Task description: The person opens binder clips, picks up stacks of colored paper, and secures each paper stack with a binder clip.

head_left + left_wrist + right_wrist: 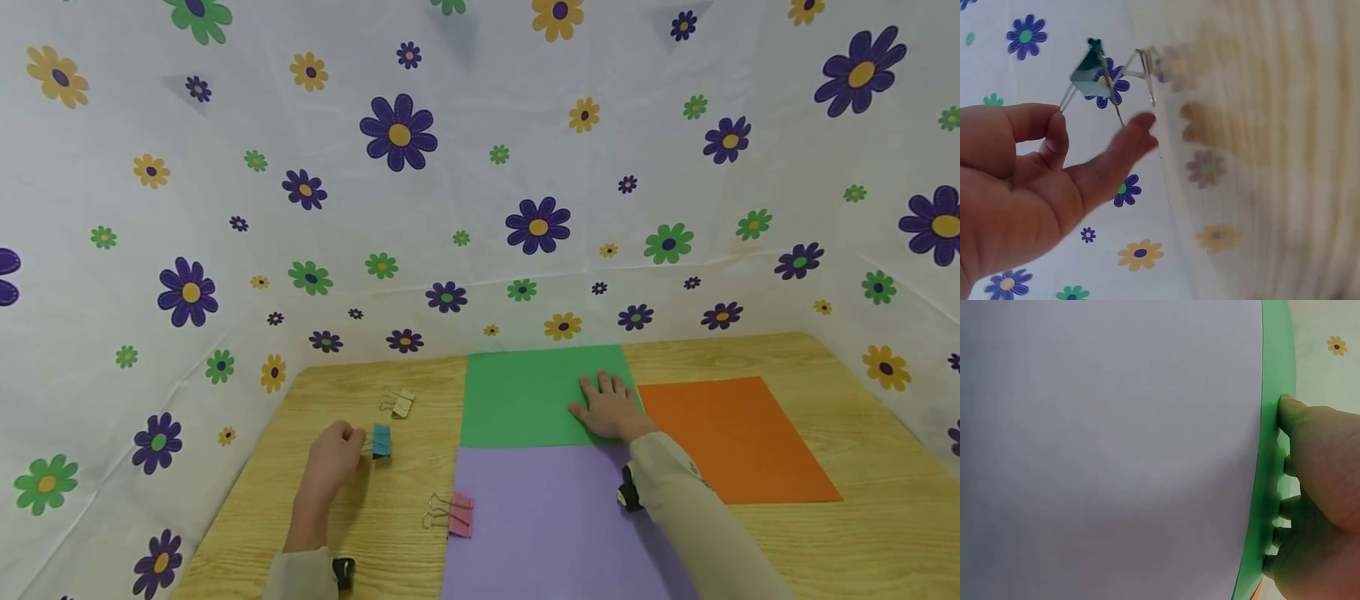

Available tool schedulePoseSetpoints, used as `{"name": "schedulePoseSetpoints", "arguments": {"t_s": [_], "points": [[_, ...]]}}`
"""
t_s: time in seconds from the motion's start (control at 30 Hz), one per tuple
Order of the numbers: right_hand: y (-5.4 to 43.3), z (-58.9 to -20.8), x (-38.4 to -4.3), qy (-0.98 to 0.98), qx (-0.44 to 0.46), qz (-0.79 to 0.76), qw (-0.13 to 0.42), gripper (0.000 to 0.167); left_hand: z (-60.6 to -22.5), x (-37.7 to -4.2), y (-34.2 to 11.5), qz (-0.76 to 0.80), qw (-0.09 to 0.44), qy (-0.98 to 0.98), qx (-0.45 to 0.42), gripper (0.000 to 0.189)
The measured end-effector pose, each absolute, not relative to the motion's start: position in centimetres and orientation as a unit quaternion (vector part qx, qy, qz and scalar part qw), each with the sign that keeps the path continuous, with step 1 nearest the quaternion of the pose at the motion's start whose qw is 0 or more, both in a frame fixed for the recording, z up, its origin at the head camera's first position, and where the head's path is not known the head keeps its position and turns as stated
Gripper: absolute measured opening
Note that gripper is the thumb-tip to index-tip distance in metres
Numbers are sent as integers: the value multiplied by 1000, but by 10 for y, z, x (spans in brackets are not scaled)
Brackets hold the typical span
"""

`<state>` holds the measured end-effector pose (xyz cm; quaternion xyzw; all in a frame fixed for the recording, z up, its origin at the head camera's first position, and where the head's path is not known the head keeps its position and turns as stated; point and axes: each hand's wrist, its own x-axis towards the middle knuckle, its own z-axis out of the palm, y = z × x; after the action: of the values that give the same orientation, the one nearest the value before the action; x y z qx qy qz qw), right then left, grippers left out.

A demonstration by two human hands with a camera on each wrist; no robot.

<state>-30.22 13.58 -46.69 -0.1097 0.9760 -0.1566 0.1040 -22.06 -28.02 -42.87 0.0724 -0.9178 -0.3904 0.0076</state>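
Your left hand (334,460) pinches the blue clip (382,440) by its wire handle, between thumb and fingertips. This hold keeps the clip's body outward, toward the sheets, and clear of your palm. The clip is over the left part of the tabletop (397,567), apparently just above the surface.

Your right hand (611,410) lies flat with fingers spread, gripping nothing, on the green sheet (521,396) near its right edge. The likely function is to keep the sheet from sliding. The green sheet lies at the tabletop's far edge; the purple sheet (540,517) adjoins its near edge. You cannot tell how far the two overlap.

The pink clip (461,515) lies on the purple sheet's left edge, handles pointing left; whether it grips the paper is unclear. The yellow clip (403,404) lies toward the tabletop's far left corner, just beyond the blue one. The orange sheet (738,437) lies toward the right edge, beside the green.

Note the obstructions: your right sleeve (682,492) covers part of the purple sheet's right edge, and a floral cloth (480,192) borders the tabletop's far edge.
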Motion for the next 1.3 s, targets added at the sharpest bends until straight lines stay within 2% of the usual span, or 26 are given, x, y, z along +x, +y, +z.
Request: {"name": "schedulePoseSetpoints", "arguments": {"t_s": [0.23, 0.4, 0.5, 0.73, 1.3], "points": [[136, -468, -304, 976, -100, -158, 109, 64, -425, -222, -276, -585, -3, -806, 88, 25], [136, -468, -305, 977, -99, -156, 111, 65, -418, -223, -272, -651, 7, -754, 87, 18], [136, -466, -305, 976, -100, -155, 112, 65, -414, -221, -270, -663, 5, -745, 79, 18], [134, -461, -303, 976, -97, -158, 118, 64, -408, -216, -270, -631, -31, -773, 50, 55], [134, -466, -303, 976, -96, -159, 113, 64, -415, -217, -267, -669, -84, -738, 35, 46]]}}
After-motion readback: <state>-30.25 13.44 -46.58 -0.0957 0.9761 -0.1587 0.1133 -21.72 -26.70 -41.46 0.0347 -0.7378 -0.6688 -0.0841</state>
